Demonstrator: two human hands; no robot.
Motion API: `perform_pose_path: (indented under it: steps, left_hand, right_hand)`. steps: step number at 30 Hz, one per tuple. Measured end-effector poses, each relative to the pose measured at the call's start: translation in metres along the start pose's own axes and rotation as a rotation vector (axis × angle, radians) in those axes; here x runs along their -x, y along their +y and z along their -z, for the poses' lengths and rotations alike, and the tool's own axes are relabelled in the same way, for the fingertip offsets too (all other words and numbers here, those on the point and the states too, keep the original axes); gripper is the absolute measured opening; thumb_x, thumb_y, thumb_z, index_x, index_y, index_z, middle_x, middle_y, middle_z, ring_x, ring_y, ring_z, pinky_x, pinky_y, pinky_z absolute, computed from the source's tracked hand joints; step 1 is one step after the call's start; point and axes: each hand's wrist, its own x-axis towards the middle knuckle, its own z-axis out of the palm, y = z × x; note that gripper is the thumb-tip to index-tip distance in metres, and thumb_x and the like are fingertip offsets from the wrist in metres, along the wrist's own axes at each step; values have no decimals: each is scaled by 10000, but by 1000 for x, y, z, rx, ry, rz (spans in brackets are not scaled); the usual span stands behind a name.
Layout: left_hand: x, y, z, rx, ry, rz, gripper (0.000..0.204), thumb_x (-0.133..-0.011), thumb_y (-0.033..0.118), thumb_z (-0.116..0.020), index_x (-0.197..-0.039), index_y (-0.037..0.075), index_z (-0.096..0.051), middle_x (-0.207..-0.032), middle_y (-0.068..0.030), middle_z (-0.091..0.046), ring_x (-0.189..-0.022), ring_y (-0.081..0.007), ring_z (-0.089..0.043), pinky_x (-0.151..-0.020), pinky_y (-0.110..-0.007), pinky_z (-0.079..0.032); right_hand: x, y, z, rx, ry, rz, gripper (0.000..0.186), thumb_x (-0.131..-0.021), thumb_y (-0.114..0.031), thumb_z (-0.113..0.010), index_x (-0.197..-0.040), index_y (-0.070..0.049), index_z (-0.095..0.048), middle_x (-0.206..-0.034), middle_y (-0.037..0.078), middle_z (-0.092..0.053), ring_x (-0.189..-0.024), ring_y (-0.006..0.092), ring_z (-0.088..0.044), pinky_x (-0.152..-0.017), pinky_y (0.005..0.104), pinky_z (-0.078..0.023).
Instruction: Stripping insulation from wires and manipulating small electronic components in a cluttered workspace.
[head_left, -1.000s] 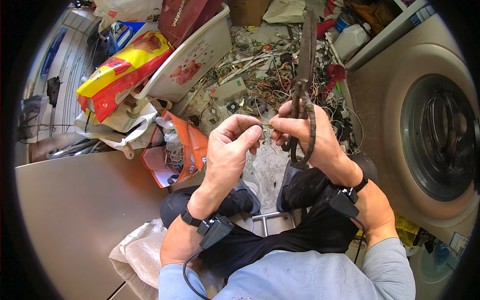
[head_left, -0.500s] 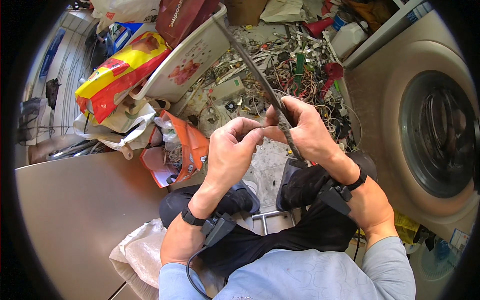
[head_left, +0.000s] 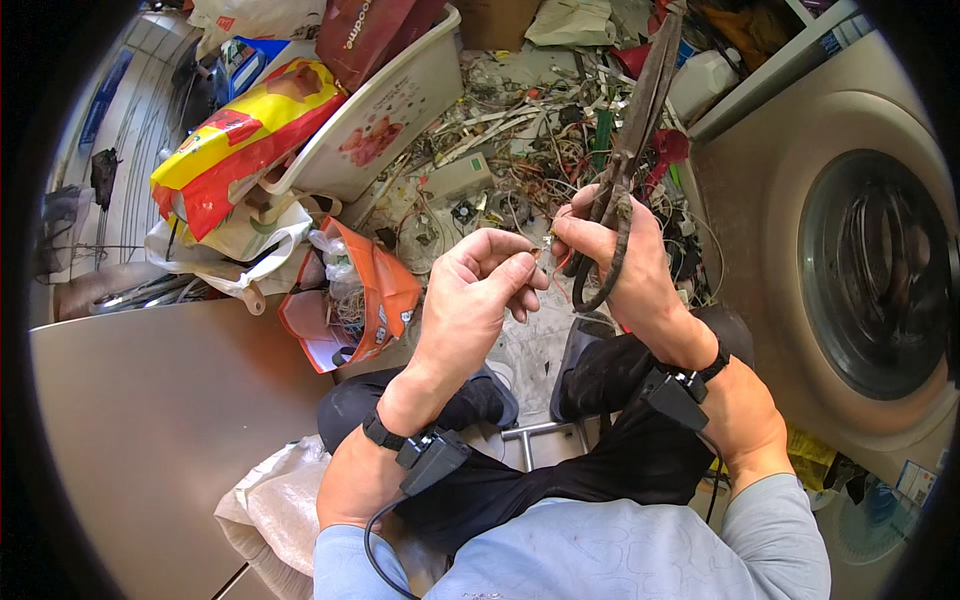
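Your right hand (head_left: 640, 275) is holding a pair of big, dark scissors (head_left: 648, 105). The blades are pointing to the far side and sitting close together, and the bent handles are resting across your hand. A tiny shiny bit (head_left: 548, 240) is showing at the tips of your right fingers, between your two hands. A thin red wire (head_left: 564, 280) is showing just below those fingers.

Your left hand (head_left: 475, 280) is staying just beside the right one, on its left. Its thumb and fingers are coming close together in a narrow pinch, but you are hiding the spot, so I cannot tell if they are holding anything.

On the floor at the far side, a messy pile of wires and scraps (head_left: 530, 135) is spreading out, and a small pale box (head_left: 458, 178) is lying in it. To the left, an orange bag (head_left: 392, 290) is standing open near your left hand, and a white tub (head_left: 415, 95) is leaning beyond it. A washing machine (head_left: 790, 150) is standing on the right.
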Motion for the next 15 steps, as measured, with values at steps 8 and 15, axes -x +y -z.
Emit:
perform_pose_path:
  steps: [8,15]
  left_hand:
    - [1,-2,3,52,10,69,199,-966,149,-723,-1099,23,-643,-820,-97,-706,-599,-142,-628,-542,-255,-488]
    - [2,3,-5,-89,31,76,137,-965,112,-675,-1073,32,-649,-768,-74,-683,-531,-119,-580,-481,-254,-460]
  right_hand:
    - [-4,-5,3,74,-96,-62,250,-932,-168,-720,-1044,31,-618,-841,83,-677,-749,155,-680,-663,290,-545]
    - [-6,-6,5,89,-151,-46,243,-888,-145,-765,-1022,15,-641,-810,60,-663,-681,121,-642,-611,277,-522]
